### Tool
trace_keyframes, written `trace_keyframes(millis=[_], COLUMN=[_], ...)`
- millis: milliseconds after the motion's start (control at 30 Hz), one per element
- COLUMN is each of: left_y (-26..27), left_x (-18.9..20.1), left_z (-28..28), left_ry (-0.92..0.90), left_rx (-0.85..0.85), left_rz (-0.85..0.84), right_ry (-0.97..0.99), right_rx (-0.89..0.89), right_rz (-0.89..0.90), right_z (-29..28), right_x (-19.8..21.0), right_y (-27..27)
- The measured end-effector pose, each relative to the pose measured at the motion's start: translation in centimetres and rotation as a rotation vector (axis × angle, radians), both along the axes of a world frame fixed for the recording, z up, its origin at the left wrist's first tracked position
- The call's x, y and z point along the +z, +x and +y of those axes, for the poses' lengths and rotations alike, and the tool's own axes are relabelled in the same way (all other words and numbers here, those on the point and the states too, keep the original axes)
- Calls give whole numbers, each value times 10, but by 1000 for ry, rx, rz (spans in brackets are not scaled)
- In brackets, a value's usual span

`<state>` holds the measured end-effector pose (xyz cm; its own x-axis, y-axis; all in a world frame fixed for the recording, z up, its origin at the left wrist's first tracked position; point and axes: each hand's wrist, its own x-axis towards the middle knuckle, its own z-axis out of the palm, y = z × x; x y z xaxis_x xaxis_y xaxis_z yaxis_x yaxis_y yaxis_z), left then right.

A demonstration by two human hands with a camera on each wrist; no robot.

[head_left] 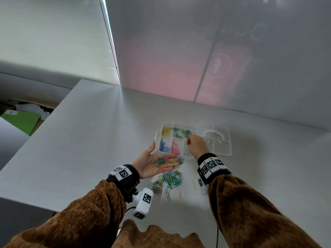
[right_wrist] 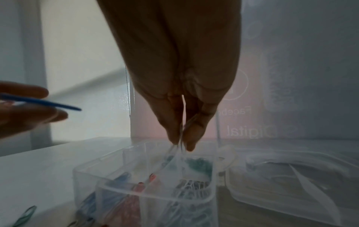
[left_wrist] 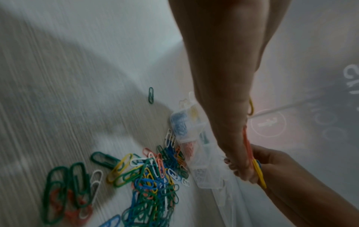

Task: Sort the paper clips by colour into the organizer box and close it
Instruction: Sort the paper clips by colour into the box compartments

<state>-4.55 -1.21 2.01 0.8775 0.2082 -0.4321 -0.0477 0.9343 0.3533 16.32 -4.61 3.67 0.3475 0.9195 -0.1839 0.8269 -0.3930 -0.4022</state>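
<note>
A clear organizer box [head_left: 159, 136] lies open on the white table, with yellow clips [head_left: 166, 131], green clips [head_left: 186, 132], blue clips [head_left: 163, 146], pink clips [head_left: 175, 148] and white clips [head_left: 187, 151] in separate compartments. My right hand [head_left: 190, 138] hovers over the box's right side and pinches a pale white paper clip [right_wrist: 174, 148] between its fingertips [right_wrist: 191, 138]. My left hand [head_left: 148, 159] lies palm up just in front of the box, fingers straight, carrying a heap of mixed clips [head_left: 163, 162]. More mixed clips form a pile [head_left: 170, 179] on the table below it.
The box's clear lid [head_left: 222, 140] with a white handle lies flat to the right of the compartments. Stray yellow clips [head_left: 194, 184] lie right of the pile, and a single green clip [left_wrist: 151, 95] lies apart. A wall stands close behind the box; the table edge runs at left.
</note>
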Motion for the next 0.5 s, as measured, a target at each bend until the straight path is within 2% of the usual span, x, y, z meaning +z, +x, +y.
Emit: trace_keyframes(millis=[100, 167, 267, 333, 433, 500], left_y=[0, -1, 0, 3, 7, 8], left_x=[-1, -1, 0, 0, 3, 5], left_z=[3, 4, 4, 4, 2, 0], left_ry=[5, 9, 14, 11, 5, 0], left_rx=[3, -11, -17, -24, -40, -49], left_rz=[1, -8, -4, -13, -44, -64], right_ry=[-48, -5, 123, 111, 39, 55], right_rx=[44, 61, 125, 217, 332, 319], right_rz=[-22, 2, 266, 396, 330, 333], right_z=[-2, -4, -12, -17, -20, -22], right_x=[2, 7, 24, 33, 27, 20], right_y=[1, 0, -14, -28, -38, -40])
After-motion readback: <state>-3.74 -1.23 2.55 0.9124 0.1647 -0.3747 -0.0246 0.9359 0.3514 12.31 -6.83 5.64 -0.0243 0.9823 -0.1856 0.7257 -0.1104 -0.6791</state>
